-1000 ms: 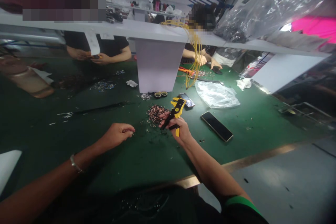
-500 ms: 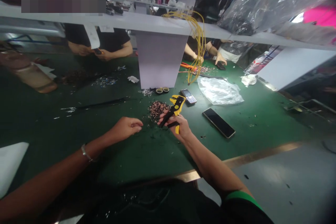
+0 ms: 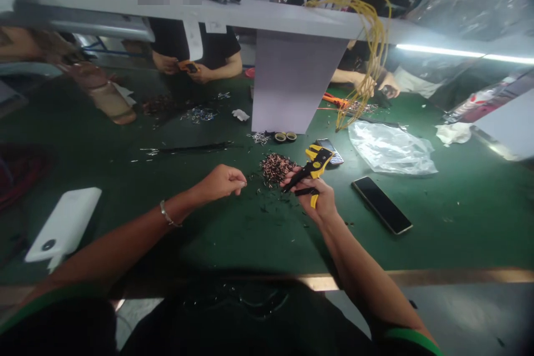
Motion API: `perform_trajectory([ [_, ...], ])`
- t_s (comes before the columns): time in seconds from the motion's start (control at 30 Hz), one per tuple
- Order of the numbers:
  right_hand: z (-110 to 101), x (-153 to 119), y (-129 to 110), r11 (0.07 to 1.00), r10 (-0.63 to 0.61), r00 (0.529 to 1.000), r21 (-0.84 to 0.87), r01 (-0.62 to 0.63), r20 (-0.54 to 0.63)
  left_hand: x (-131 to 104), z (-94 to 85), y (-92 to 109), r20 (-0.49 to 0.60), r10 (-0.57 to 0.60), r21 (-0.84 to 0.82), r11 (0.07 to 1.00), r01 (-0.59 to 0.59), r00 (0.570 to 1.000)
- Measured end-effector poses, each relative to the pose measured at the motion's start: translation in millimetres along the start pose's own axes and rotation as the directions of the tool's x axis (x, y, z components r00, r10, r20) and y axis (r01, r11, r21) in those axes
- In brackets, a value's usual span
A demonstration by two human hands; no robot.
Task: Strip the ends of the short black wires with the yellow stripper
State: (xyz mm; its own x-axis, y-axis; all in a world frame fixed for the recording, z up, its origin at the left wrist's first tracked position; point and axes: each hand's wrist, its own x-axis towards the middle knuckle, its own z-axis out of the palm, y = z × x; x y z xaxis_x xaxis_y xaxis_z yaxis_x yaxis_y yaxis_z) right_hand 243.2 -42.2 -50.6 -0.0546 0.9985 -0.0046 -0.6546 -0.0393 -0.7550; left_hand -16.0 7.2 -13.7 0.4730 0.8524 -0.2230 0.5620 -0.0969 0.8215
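Note:
My right hand (image 3: 322, 203) is wrapped round a yellow and black wire stripper (image 3: 314, 167), its yellow jaw end pointing up and away from me. Just left of the tool lies a heap of small copper-coloured and black pieces (image 3: 274, 169), with my right fingertips at its edge. My left hand (image 3: 222, 182) hovers over the green table to the left of that heap, thumb and fingers pinched together. Whatever is between those fingertips is too small to make out. Small dark scraps (image 3: 267, 206) are scattered below the heap.
Behind the stripper lies a keypad phone (image 3: 334, 151); a smartphone (image 3: 381, 204) is at right. A clear plastic bag (image 3: 392, 147), tape rolls (image 3: 286, 137), dark wires (image 3: 192, 148) and a white device (image 3: 67, 222) lie about. Yellow wires (image 3: 375, 55) hang from the shelf. Co-workers' hands (image 3: 183, 68) are across the table.
The view has swung left, so the table's things sit further right and the white device shows whole. My left thumb and fingers have come together. The wire stripper stays in my right hand.

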Motion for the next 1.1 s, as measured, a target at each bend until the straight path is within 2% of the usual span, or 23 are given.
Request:
perform_trajectory([
  [0.13,-2,1,2,0.999,0.013,0.999,-0.033,-0.014,-0.029,-2,-2.2,4,0.002,-0.053,-0.098,0.994,0.053,0.999],
  [0.27,0,0,1,0.999,-0.026,0.999,-0.040,0.025,-0.035,-3,-5.6,4,0.000,-0.099,-0.202,0.975,0.096,0.995],
  [0.5,4,-3,3,0.993,0.007,0.999,-0.116,-0.011,-0.032,-2,-9.4,-2,0.071,-0.109,-0.380,0.916,0.127,0.992],
  [0.63,5,-6,9,0.988,0.034,0.999,-0.150,-0.033,0.005,-2,-9.6,0,0.082,-0.106,-0.384,0.914,0.130,0.991],
  [0.8,4,-8,11,0.989,0.028,1.000,-0.143,-0.028,-0.001,-5,-8.6,6,0.114,-0.096,-0.324,0.937,0.129,0.989],
  [1.1,11,-8,2,0.999,0.013,0.999,-0.036,-0.014,-0.042,-6,-4.7,6,0.145,-0.104,-0.244,0.960,0.138,0.984],
])
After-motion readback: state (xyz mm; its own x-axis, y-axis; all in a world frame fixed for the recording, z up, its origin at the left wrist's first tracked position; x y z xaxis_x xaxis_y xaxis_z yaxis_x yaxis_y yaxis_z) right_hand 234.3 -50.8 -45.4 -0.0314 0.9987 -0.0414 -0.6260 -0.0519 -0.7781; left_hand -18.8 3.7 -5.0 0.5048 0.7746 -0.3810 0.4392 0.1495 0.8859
